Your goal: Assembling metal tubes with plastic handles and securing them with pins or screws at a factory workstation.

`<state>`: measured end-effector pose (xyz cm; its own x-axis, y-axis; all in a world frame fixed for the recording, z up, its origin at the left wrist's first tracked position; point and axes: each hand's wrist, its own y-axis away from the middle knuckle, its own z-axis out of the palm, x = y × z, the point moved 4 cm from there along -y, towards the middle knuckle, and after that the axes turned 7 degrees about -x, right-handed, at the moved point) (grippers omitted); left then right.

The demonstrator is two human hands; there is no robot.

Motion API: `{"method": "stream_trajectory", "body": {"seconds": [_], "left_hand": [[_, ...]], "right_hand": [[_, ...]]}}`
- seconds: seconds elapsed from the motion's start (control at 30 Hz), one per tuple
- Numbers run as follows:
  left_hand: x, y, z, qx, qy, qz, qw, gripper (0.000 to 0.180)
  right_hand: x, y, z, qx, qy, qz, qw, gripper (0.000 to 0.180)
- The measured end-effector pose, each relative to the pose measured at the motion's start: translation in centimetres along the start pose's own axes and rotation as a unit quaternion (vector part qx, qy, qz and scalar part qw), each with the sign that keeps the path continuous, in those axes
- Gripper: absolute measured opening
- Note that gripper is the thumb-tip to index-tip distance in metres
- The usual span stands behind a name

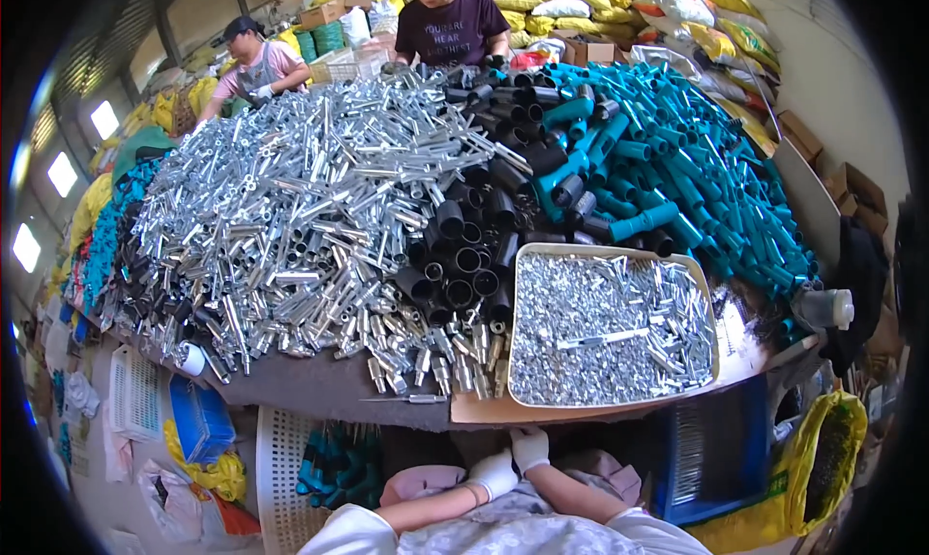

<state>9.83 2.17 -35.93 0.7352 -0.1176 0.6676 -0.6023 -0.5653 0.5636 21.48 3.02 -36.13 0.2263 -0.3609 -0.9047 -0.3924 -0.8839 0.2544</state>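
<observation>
Both my hands wear white gloves and rest close together below the table's front edge, over my lap. My left hand lies beside the right wrist; its fingers are hidden from view. My right hand is a little higher, its fingertips just under the table edge, and I cannot make out their grip. Nothing shows held in either hand. Just above them stands a shallow cream tray full of small silvery metal parts. A white-handled strip lies across those parts. A thin screwdriver-like tool lies left of the tray.
A big heap of silvery metal fittings covers the table, beside black sleeves and teal plastic tubes. Blue crate stands low right, white perforated crate low left. Two people work across the table.
</observation>
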Motion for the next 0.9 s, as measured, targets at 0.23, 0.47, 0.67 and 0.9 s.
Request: {"method": "stream_trajectory", "body": {"seconds": [0.23,0.47,0.67,0.9], "left_hand": [[1.9,0.7,-0.3,0.037,0.024,-0.036,0.998,0.041],[6.0,3.5,-4.6,0.111,0.069,0.038,0.991,0.032],[3.9,1.8,-2.6,0.064,0.027,0.040,0.997,0.033],[3.6,2.2,-2.1,0.052,0.028,0.028,0.998,0.037]], "right_hand": [[-0.1,-0.1,-0.3,0.012,0.097,-0.082,0.992,0.027],[-2.4,-1.0,-1.9,-0.044,-0.051,-0.029,0.997,0.022],[-0.6,-1.4,-0.7,-0.025,-0.021,-0.030,0.999,0.023],[0.0,-0.5,-2.1,-0.047,0.122,-0.107,0.986,0.024]]}}
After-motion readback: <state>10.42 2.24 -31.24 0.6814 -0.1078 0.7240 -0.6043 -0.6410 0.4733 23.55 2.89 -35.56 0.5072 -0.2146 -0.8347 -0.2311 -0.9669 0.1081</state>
